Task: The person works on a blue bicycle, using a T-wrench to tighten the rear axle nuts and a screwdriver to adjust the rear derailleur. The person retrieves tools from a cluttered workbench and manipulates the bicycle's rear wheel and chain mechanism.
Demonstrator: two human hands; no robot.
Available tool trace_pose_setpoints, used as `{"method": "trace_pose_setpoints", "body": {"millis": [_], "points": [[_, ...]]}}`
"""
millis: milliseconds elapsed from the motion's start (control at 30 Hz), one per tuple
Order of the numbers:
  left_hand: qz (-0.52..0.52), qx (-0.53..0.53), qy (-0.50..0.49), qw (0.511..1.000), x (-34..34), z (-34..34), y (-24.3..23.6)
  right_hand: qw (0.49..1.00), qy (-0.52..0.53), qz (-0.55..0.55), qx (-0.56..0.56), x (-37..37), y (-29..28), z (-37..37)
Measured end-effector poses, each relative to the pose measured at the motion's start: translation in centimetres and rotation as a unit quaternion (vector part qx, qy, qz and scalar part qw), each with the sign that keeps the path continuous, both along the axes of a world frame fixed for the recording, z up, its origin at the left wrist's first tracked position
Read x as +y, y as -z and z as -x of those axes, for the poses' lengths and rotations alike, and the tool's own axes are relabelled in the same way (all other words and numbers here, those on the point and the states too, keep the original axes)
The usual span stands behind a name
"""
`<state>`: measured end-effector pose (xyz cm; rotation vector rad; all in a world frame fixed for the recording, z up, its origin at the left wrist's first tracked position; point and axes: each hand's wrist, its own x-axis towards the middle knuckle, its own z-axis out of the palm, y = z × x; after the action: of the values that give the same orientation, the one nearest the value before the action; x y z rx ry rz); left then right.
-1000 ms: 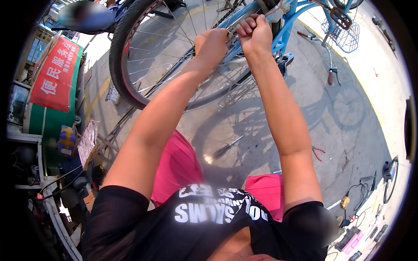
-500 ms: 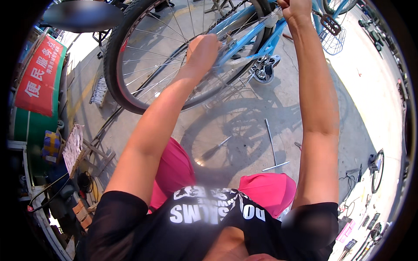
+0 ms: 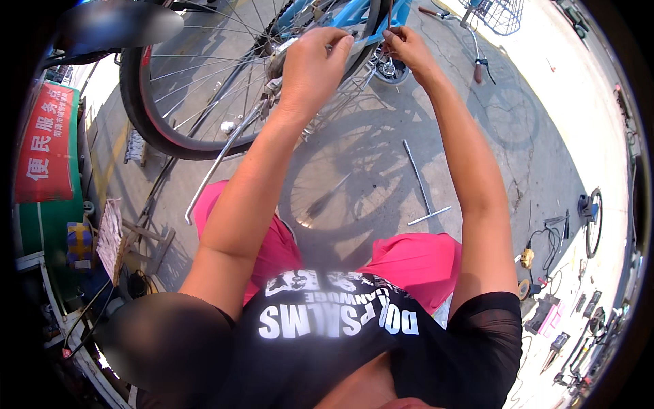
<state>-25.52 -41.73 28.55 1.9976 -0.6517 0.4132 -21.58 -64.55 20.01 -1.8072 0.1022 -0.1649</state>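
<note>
A bicycle with a light blue frame point(image 3: 352, 12) fills the top of the view, its spoked wheel point(image 3: 129, 88) at the left. In front of the hub area my left hand point(image 3: 313, 68) is closed, thumb against fingertips; whatever it pinches is too small to make out. To its right, my right hand point(image 3: 409, 51) is also closed in a pinch beside the frame. A thin dark rod shows just above its fingertips, and I cannot tell whether they hold it. A silver kickstand point(image 3: 216, 163) slants down beside my left forearm.
On the concrete below lies a T-handled wrench point(image 3: 421, 184). Handlebar grips point(image 3: 478, 72) and a wire basket point(image 3: 501, 12) are at upper right. Tools and cables point(image 3: 545, 310) lie at lower right. A red banner point(image 3: 48, 140) and a small wooden stool point(image 3: 146, 245) stand at left.
My right hand has come down and left, nearer my left hand. My left hand has turned, so its thumb shows. The kickstand and the handlebar grips have come into sight as the view shifted.
</note>
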Motion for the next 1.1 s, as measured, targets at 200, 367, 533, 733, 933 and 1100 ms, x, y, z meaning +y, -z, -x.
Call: {"method": "trace_pose_setpoints", "body": {"millis": [200, 367, 533, 733, 933, 1100], "points": [[-0.073, 0.314, 0.073, 0.944, 1.0, 3.7, 12.1, 0.991, -0.065, -0.02, 0.118, -3.0, 6.6, 8.3], [-0.314, 0.434, 0.083, 0.84, 3.9, 4.9, 25.8, 0.93, -0.055, 0.153, 0.331, -8.7, 23.9, 22.4], [-0.509, 0.414, 0.029, 0.754, 7.1, 10.3, 33.5, 0.893, -0.016, -0.1, 0.439, -2.4, 29.0, 31.1], [-0.513, 0.486, 0.013, 0.707, 6.5, 13.0, 35.8, 0.89, -0.057, -0.163, 0.422, 2.6, 28.5, 33.1], [0.026, 0.695, 0.146, 0.703, 1.1, 9.5, 32.3, 0.93, -0.101, -0.174, 0.309, 1.9, 19.8, 25.8], [0.203, 0.581, 0.226, 0.755, -4.8, 6.5, 14.5, 0.922, -0.104, -0.304, 0.216, 1.1, 5.3, 20.4]]}}
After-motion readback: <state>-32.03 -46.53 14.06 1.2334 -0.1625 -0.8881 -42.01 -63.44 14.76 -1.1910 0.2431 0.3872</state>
